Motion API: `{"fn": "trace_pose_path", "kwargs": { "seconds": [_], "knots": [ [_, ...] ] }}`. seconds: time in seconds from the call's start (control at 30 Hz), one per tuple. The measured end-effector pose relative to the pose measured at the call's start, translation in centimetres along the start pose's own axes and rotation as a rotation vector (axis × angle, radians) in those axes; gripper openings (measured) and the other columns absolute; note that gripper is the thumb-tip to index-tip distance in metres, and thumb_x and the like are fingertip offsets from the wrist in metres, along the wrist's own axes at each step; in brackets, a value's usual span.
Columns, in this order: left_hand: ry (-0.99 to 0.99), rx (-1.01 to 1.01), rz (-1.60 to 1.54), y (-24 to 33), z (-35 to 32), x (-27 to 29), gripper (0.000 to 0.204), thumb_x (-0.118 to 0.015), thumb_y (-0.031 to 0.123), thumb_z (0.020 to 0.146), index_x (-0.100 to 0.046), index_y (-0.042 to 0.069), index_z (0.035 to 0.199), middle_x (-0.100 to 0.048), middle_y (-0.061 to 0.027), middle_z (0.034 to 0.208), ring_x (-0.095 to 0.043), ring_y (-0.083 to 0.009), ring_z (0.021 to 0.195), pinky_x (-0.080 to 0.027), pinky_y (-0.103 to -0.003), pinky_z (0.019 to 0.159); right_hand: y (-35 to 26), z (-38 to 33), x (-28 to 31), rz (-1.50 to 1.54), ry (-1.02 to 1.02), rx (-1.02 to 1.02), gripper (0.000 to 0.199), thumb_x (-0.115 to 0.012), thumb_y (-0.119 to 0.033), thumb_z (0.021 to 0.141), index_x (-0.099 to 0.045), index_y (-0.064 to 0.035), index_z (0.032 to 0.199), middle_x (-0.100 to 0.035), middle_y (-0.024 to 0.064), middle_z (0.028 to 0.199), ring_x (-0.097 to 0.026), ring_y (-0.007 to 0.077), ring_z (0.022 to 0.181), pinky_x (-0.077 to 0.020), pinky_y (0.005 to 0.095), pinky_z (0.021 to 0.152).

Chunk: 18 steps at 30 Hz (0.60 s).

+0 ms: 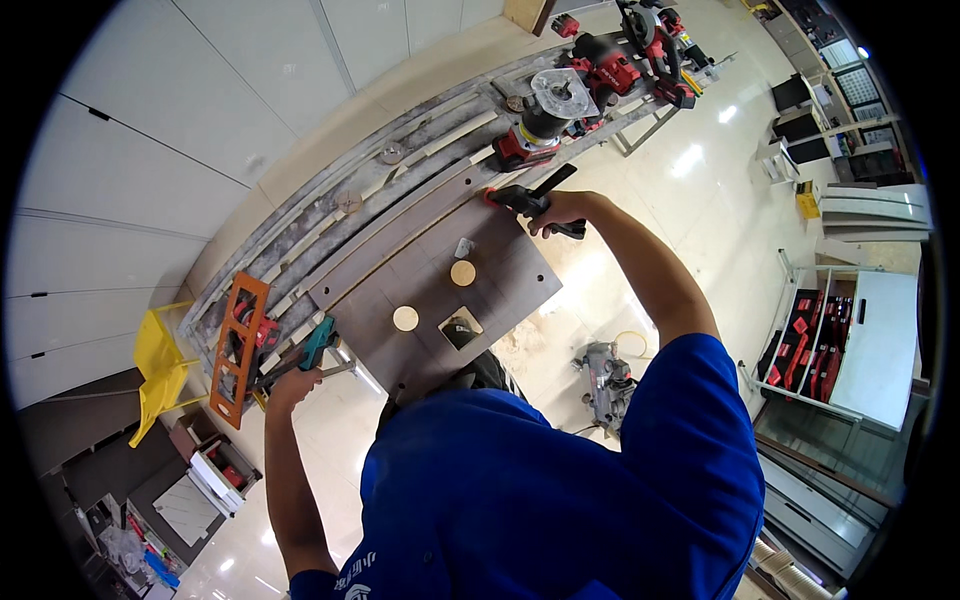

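A grey-brown panel (385,345) lies across the bench in front of me, with two round pale spots, a square cutout and small dark holes near its corners. A narrower strip (400,232) of the same colour lies along its far edge. My right hand (563,212) is wrapped round a black clamp (520,201) with a red pad, at the panel's far right corner. Off the left end, my left hand (291,386) grips a teal and black clamp (318,343). Whether either clamp is tight cannot be seen. A small pale piece (464,248) rests on the panel.
Beyond the panel, a slatted workbench (345,205) holds a trim router (545,115) and several red power tools (610,68). An orange template (238,350) stands at the left end, near a yellow stool (160,370). A grey machine (605,385) sits on the floor to my right.
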<state>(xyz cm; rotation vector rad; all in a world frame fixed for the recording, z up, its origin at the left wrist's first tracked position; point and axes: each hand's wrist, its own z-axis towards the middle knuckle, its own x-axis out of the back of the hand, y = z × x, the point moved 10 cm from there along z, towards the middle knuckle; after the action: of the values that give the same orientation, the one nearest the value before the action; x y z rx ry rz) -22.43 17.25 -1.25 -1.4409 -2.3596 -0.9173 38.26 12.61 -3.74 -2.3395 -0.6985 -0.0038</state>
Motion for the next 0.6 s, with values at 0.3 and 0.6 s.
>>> {"fn": "trace_pose_path", "kwargs": {
  "seconds": [0.3,0.6],
  "knots": [
    [0.061,-0.127,-0.034,1.1,0.9,0.0,0.033,-0.067,0.039,0.083,-0.066,0.006,0.086,-0.063,-0.0032,0.065,-0.056,-0.0115,0.053,-0.041,-0.027,0.046,-1.3,-0.8,0.4,-0.059,0.087,-0.046,0.024,-0.072,-0.014,0.086,-0.065,-0.0027,0.105,-0.070,0.0067,0.086,-0.067,0.0149,0.071,-0.0544,0.0294,0.067],
    [-0.012,-0.018,-0.052,1.6,0.2,-0.2,0.032,-0.063,0.027,0.079,-0.064,0.001,0.100,-0.067,-0.0124,0.079,-0.064,-0.0216,0.075,-0.049,-0.035,0.073,0.0,-0.5,0.6,-0.169,0.125,-0.151,0.026,-0.075,-0.029,0.086,-0.064,-0.0055,0.090,-0.067,0.0030,0.075,-0.063,0.0121,0.066,-0.0519,0.0301,0.065]
  ]
}}
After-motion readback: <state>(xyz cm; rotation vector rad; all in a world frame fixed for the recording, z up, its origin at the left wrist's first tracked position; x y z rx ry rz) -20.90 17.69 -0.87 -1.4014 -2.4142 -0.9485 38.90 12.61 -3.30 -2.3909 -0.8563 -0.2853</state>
